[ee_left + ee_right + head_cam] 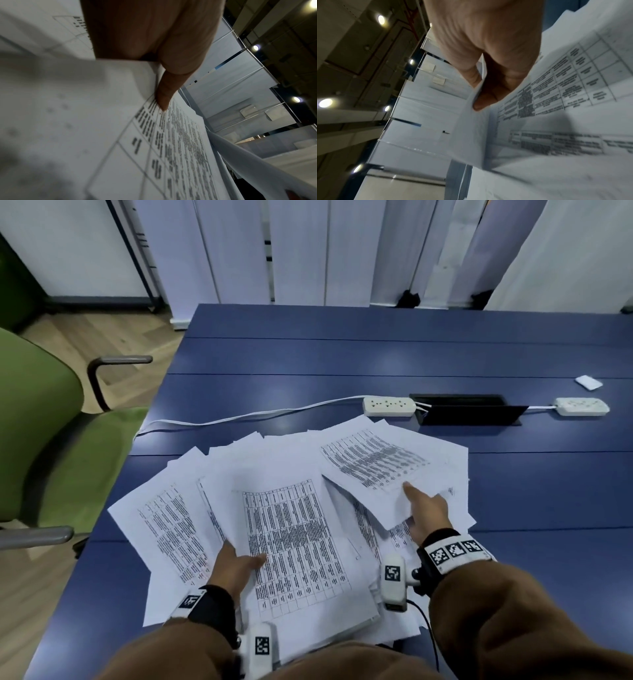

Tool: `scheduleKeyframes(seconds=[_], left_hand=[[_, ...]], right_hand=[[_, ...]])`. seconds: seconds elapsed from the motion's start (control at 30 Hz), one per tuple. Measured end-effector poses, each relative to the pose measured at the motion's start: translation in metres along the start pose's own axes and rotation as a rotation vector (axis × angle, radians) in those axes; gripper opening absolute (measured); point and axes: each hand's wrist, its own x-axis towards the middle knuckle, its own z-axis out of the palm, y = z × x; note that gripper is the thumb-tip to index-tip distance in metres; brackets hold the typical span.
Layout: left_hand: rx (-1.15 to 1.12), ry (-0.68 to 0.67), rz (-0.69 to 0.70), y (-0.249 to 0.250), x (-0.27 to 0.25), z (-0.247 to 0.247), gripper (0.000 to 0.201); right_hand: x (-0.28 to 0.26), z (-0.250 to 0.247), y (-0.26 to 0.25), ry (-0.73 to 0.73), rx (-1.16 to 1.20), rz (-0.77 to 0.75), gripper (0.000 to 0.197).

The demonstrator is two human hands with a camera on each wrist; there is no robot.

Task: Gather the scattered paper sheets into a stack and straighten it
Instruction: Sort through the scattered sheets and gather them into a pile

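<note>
Several white printed sheets [164, 529] lie fanned and overlapping on the near part of the blue table [342, 354]. My left hand [239, 566] grips the near left edge of the middle bundle [294, 542], thumb on top and fingers beneath. In the left wrist view the thumb [163, 97] presses on a printed table grid. My right hand [426, 510] pinches the near edge of the right-hand sheets [376, 463], which are raised a little off the pile. In the right wrist view the thumb [471, 75] and fingers [486, 100] close on a curled paper edge.
Two white power strips [388, 406] [582, 406] flank a black cable box [466, 409] behind the papers, and a white cord [239, 419] runs off the table's left edge. A small white packet [588, 382] lies far right. A green chair [41, 440] stands left.
</note>
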Motion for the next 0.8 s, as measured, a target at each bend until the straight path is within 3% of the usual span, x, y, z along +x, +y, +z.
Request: scheduleKeyframes(seconds=[0.07, 0.13, 0.2, 0.3, 0.37, 0.53, 0.6, 0.7, 0.8], left_hand=[[-0.013, -0.005, 0.018, 0.003, -0.003, 0.006, 0.089], [-0.027, 0.044, 0.038, 0.006, -0.004, 0.012, 0.068], [-0.004, 0.101, 0.04, 0.007, -0.004, 0.016, 0.054], [-0.03, 0.124, 0.059, 0.011, -0.008, 0.023, 0.051], [-0.098, 0.123, 0.083, 0.014, -0.011, 0.026, 0.06], [-0.111, 0.083, 0.064, 0.012, -0.009, 0.029, 0.124], [-0.096, 0.104, 0.08, 0.012, -0.009, 0.028, 0.125], [-0.183, 0.11, 0.041, 0.014, -0.013, 0.026, 0.096], [-0.118, 0.085, 0.047, 0.011, -0.01, 0.026, 0.11]], right_hand=[[-0.013, 0.007, 0.0, -0.121, 0.031, 0.066, 0.033], [-0.023, 0.011, 0.013, -0.248, -0.022, 0.175, 0.018], [-0.03, 0.012, 0.033, -0.31, -0.073, 0.305, 0.018], [-0.035, 0.009, 0.055, -0.351, -0.166, 0.412, 0.028], [-0.036, 0.007, 0.058, -0.402, -0.273, 0.431, 0.031], [-0.046, 0.005, 0.054, -0.601, -0.614, 0.361, 0.037], [-0.043, 0.003, 0.054, -0.598, -0.536, 0.328, 0.044], [-0.035, -0.004, 0.046, -0.56, -0.466, 0.269, 0.048], [-0.04, -0.009, 0.041, -0.65, -0.681, 0.25, 0.039]])
